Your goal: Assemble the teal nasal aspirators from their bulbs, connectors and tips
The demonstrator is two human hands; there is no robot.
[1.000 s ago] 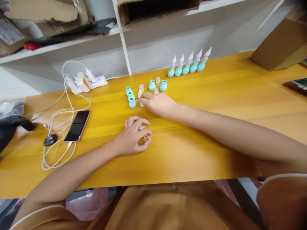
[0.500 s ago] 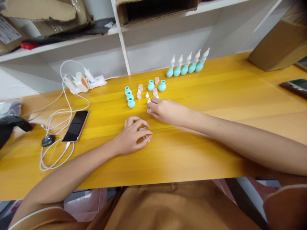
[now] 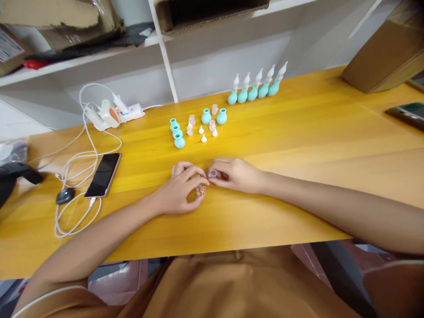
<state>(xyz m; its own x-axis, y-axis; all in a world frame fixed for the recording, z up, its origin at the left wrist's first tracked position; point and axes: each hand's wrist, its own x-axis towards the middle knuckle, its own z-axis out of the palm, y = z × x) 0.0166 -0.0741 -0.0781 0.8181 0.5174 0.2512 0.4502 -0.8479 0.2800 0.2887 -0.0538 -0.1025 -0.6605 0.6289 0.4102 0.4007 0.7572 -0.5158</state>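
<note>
My right fingers (image 3: 221, 163) pinch a translucent cup (image 3: 213, 174); my left fingers (image 3: 194, 171), loosely spread, arch beside tiny rings (image 3: 202, 191) on the counter (image 3: 251, 216).

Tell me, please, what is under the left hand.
A few small round translucent pieces show on the table within the curl of the left hand; anything beneath its palm is covered.

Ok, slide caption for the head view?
Right hand holds a small translucent piece beside the left hand; teal bulbs stand beyond.
</note>
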